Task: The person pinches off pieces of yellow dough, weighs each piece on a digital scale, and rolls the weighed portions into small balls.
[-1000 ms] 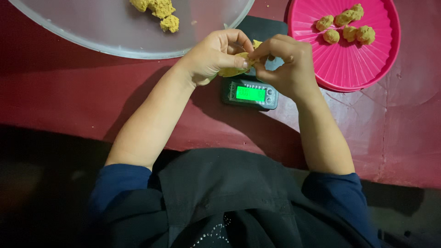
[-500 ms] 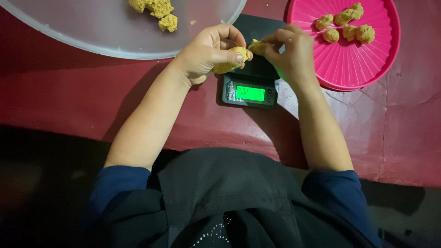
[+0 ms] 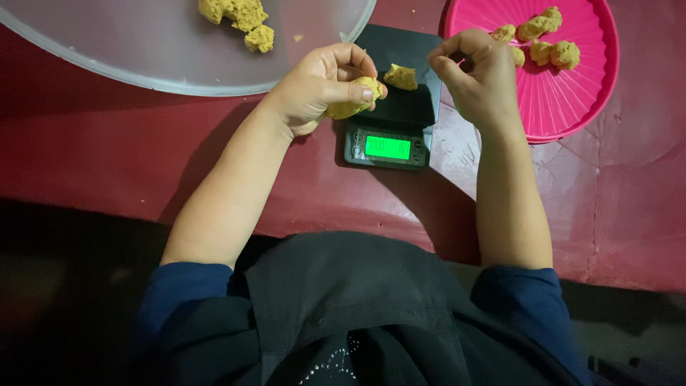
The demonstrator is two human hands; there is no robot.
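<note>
My left hand (image 3: pixel 318 86) is closed around a lump of yellow dough (image 3: pixel 350 105), held just left of a small black digital scale (image 3: pixel 393 118) with a lit green display. A small piece of yellow dough (image 3: pixel 401 76) lies on the scale's platform. My right hand (image 3: pixel 480 78) hovers at the right edge of the scale, fingers curled and pinched together, with nothing visible in them.
A large translucent round tray (image 3: pixel 143 50) at the upper left holds chunks of yellow dough (image 3: pixel 239 18). A pink ribbed plate (image 3: pixel 572 100) at the upper right carries several small dough pieces (image 3: pixel 547 36). Everything rests on a dark red tabletop (image 3: pixel 107 150).
Both hands were together over the scale pulling dough apart. Now they have separated, a small piece lies on the platform, and my right hand has drawn back to the right.
</note>
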